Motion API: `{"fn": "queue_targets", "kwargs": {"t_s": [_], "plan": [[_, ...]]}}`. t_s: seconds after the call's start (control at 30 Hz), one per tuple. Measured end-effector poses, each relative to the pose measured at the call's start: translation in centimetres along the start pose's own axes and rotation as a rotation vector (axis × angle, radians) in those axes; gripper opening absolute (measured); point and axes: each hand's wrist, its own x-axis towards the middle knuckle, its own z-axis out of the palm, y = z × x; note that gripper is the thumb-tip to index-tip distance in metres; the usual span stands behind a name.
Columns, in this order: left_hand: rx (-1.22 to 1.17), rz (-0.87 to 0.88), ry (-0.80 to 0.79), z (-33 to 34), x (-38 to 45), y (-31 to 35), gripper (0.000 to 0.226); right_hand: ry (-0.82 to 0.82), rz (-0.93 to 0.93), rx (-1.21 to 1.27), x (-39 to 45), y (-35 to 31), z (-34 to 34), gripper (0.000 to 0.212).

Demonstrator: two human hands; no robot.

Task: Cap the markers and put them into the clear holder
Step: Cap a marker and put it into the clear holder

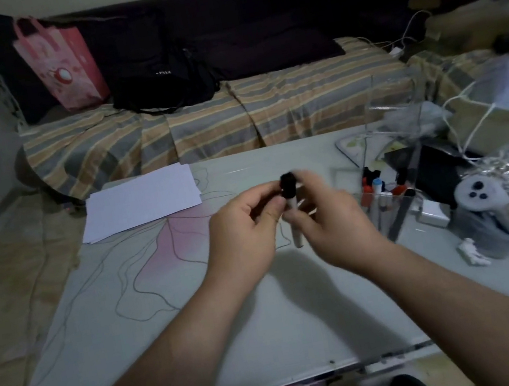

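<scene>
My left hand (245, 225) pinches the black cap (288, 183) atop a white marker (296, 229) that my right hand (326, 224) grips above the table (201, 321). The clear holder (394, 202), just right, already holds several capped markers; this one looks nearly finished.

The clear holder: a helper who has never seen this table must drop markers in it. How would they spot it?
Find the pale table and follow it to its cluttered right side. The clear holder stands just right of the right hand; it alone is see-through with red and black marker caps inside.
</scene>
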Motion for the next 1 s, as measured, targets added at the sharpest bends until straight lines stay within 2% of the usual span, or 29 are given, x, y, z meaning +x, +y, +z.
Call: {"fn": "queue_targets", "kwargs": {"t_s": [0.07,0.1,0.17,0.23,0.4,0.6,0.7,0.8,0.93,1.0], "plan": [[-0.019,-0.014,-0.042,2.0,-0.1,0.3,0.028,0.158,0.040,-0.031,0.4,0.9,-3.0,0.060],[-0.025,-0.021,-0.064,2.9,-0.2,0.4,0.029,0.267,0.064,-0.050,0.6,1.7,-4.6,0.063],[-0.023,-0.023,-0.121,4.5,-0.6,0.4,0.028,0.450,0.142,-0.105,0.6,3.5,-7.9,0.061],[0.018,-0.017,-0.174,5.6,-0.9,0.3,0.028,0.533,0.218,-0.154,0.3,5.5,-10.3,0.057],[0.108,0.009,-0.236,6.7,-1.4,-0.2,0.028,0.503,0.318,-0.182,-0.3,8.6,-11.2,0.052],[0.123,-0.003,-0.237,7.4,-1.2,-0.5,0.025,0.564,0.270,-0.116,-0.1,9.5,-11.5,0.043],[0.141,-0.005,-0.241,7.8,-1.2,-0.8,0.025,0.568,0.272,-0.179,0.0,9.7,-11.9,0.040],[0.156,0.000,-0.242,7.9,-1.1,-1.0,0.025,0.475,0.264,-0.240,-0.1,10.0,-11.9,0.038],[0.181,0.005,-0.257,8.1,-1.1,-1.1,0.024,0.251,0.240,-0.394,-0.6,10.9,-10.3,0.032],[0.189,0.006,-0.265,8.3,-1.0,-0.9,0.024,0.230,0.226,-0.504,-1.0,11.6,-9.4,0.023]]}}
